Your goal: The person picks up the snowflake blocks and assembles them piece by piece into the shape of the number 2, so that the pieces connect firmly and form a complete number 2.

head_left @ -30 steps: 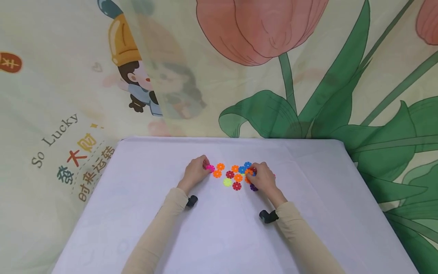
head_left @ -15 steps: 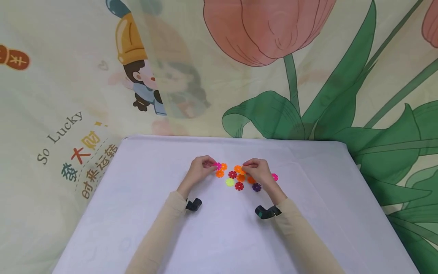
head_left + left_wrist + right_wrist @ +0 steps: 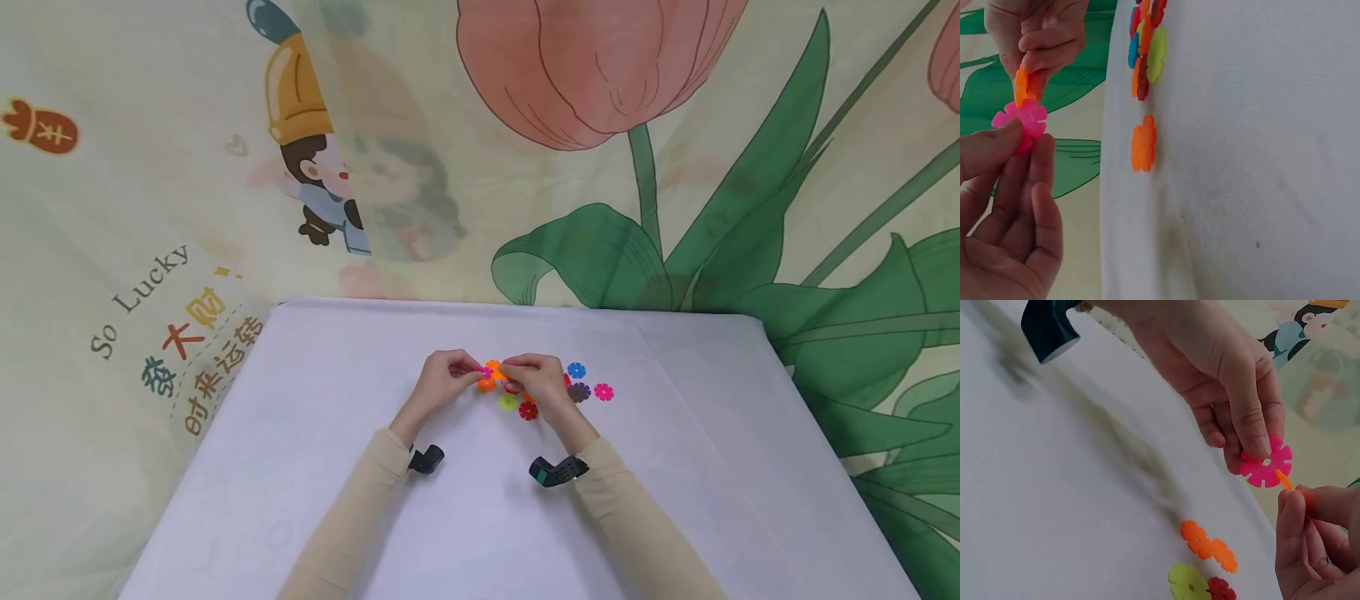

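Note:
My left hand (image 3: 442,385) pinches a pink notched snowflake disc (image 3: 1259,474) between thumb and fingers. From the other side, my right hand (image 3: 543,390) pinches an orange notched snowflake disc (image 3: 1020,89). In the right wrist view the orange disc stands edge-on to the pink one, its rim at a notch in the pink rim. How deep it sits there I cannot tell. Both discs are held above the table. Below the hands lie more discs, among them a lime-green disc (image 3: 1185,582), a red disc (image 3: 528,410) and two orange discs (image 3: 1209,546).
A blue disc (image 3: 576,370), a dark purple disc (image 3: 579,392) and another pink disc (image 3: 603,392) lie right of my right hand. The white-covered table (image 3: 480,533) ends at a back edge before a printed curtain (image 3: 420,275). Each wrist wears a black camera (image 3: 558,472).
My right hand has moved left from the discs, bringing the orange disc to the pink one. My left hand has shifted slightly right, still holding the pink disc.

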The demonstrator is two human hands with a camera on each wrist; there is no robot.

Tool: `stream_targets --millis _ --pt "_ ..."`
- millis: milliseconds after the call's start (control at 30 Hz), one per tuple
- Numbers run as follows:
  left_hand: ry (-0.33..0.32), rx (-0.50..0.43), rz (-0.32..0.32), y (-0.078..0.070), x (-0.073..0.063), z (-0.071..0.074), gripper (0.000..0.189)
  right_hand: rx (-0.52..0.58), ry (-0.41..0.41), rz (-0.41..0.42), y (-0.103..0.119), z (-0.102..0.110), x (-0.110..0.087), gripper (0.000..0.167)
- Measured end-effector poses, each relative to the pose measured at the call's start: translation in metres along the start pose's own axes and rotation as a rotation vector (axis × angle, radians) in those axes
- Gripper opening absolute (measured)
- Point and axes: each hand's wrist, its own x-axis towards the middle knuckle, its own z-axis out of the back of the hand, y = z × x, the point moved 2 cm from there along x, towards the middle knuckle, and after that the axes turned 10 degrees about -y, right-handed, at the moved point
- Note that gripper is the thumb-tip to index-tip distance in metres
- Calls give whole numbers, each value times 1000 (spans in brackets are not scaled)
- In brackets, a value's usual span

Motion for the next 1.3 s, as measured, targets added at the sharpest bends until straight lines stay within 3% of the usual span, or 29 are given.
stream_targets --millis 400,500,700,800,1000,1300 --pt "-89 -29 -95 12 -7 7 7 92 15 40 -9 -18 -8 19" --pt "-109 -29 -101 14 -6 11 9 0 38 84 -8 -19 0 21" --pt "-127 -29 -85 17 -1 15 10 -538 -6 338 -6 -17 18 32" --pt "-120 -33 -79 19 0 16 9 -700 -19 359 -9 -24 20 36" --pt "-114 -19 -39 22 -1 20 9 -692 -34 329 -9 -32 23 22" --pt "-104 9 -29 29 -2 22 9 -713 -55 357 -10 -37 23 33"
